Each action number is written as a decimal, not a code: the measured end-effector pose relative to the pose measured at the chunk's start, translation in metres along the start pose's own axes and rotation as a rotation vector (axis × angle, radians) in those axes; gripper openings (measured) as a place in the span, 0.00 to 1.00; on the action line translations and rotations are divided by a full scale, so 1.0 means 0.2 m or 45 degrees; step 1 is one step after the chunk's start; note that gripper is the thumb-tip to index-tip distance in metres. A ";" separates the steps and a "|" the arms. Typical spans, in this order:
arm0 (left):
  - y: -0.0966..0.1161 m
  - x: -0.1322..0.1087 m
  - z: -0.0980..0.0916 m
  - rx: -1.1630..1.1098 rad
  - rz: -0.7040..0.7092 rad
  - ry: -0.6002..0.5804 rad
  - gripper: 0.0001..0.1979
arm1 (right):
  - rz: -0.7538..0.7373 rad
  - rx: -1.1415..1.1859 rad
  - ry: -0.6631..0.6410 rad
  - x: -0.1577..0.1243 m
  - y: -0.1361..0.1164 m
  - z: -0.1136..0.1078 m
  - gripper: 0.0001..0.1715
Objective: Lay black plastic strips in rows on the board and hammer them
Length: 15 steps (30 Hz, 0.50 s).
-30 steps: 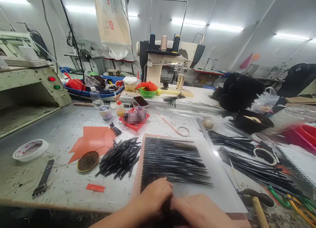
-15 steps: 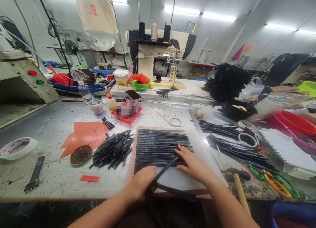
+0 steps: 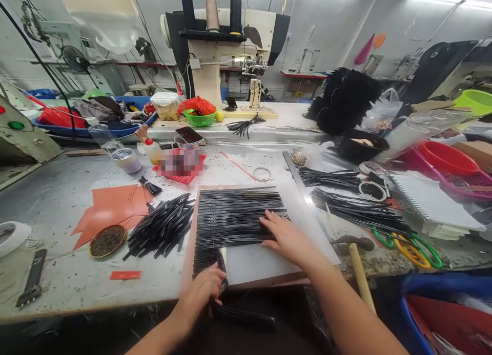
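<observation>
Rows of thin black strips lie side by side on a pale board, with small marks running down their left part. My right hand rests on the right ends of these strips, fingers spread and flat. Low at the board's front edge, my left hand is closed around a bundle of black strips. One part of this bundle rises past the thumb towards the lowest row; another hangs over the table edge. How many strips are in that hand I cannot tell.
Left of the board lie a pile of short black strips, orange sheets and a round dish. To the right are a metal ruler, long black strips, a hammer and scissors. A sewing machine stands behind.
My left hand has drawn down and left, and the strip that stretched towards my right hand has come away from it. My right hand stays on the rows. The view has shifted.
</observation>
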<state>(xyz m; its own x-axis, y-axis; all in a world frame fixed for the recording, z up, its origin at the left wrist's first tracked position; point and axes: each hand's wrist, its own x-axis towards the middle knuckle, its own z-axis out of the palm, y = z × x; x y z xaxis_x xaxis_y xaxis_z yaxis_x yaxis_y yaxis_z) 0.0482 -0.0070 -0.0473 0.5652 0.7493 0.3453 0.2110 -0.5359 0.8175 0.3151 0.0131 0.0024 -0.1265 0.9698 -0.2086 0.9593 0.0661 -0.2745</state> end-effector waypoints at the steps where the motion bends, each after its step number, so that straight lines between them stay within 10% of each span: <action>1: 0.00 -0.01 0.00 0.017 0.022 0.001 0.17 | -0.001 -0.001 -0.002 0.00 0.00 0.00 0.35; 15: 0.16 0.07 0.00 0.618 0.760 -0.064 0.18 | -0.036 -0.051 0.069 -0.04 -0.05 0.00 0.32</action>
<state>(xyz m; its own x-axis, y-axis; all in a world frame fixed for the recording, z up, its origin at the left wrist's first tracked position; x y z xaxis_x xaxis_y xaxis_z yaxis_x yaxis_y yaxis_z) 0.0638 -0.0131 -0.0164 0.7265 0.2673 0.6331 0.1787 -0.9630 0.2016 0.3065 0.0052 0.0059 -0.1409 0.9786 -0.1501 0.9651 0.1020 -0.2412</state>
